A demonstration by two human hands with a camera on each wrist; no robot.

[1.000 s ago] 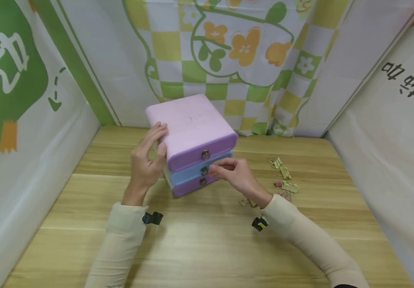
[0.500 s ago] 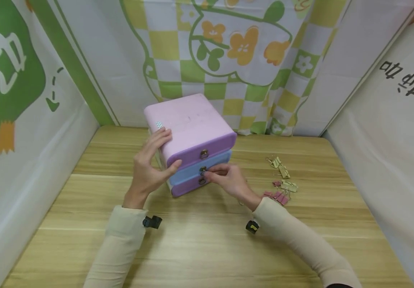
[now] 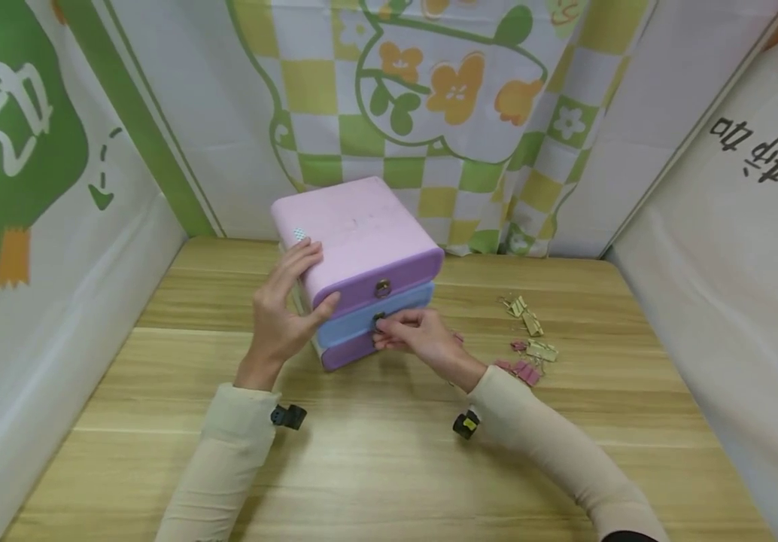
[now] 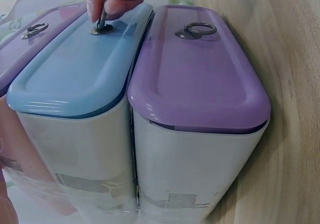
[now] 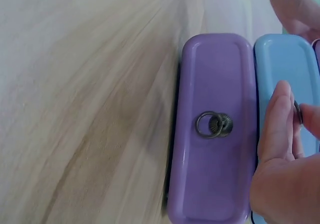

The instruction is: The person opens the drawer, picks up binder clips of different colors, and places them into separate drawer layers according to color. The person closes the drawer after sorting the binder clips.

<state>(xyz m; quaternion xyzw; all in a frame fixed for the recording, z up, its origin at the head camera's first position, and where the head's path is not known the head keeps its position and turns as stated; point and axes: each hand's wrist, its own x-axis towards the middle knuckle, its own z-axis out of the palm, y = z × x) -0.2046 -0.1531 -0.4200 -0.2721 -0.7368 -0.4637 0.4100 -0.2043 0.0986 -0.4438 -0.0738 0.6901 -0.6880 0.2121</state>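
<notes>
A small chest of drawers (image 3: 355,226) with a pink top stands on the table, its upper and lower drawers purple and the middle drawer (image 4: 75,63) blue. All three fronts sit flush with the body. My right hand (image 3: 430,342) pinches the metal ring pull (image 4: 102,18) of the blue drawer between thumb and fingers. The lower purple drawer (image 5: 215,78) has its own ring hanging loose beside that hand. My left hand (image 3: 279,316) rests on the chest's left front corner, fingers stretched over the top and thumb at the upper drawer's front edge.
Several yellow binder clips (image 3: 533,324) and pink binder clips (image 3: 523,373) lie on the wooden table (image 3: 389,467) right of the chest. More pink shows behind the right wrist. A checked curtain (image 3: 409,173) hangs close behind the chest, and printed cloth walls flank both sides.
My right hand has moved left onto the blue drawer's ring and now pinches it. My left hand has shifted slightly forward, its thumb coming to the front edge. The drawers look unmoved.
</notes>
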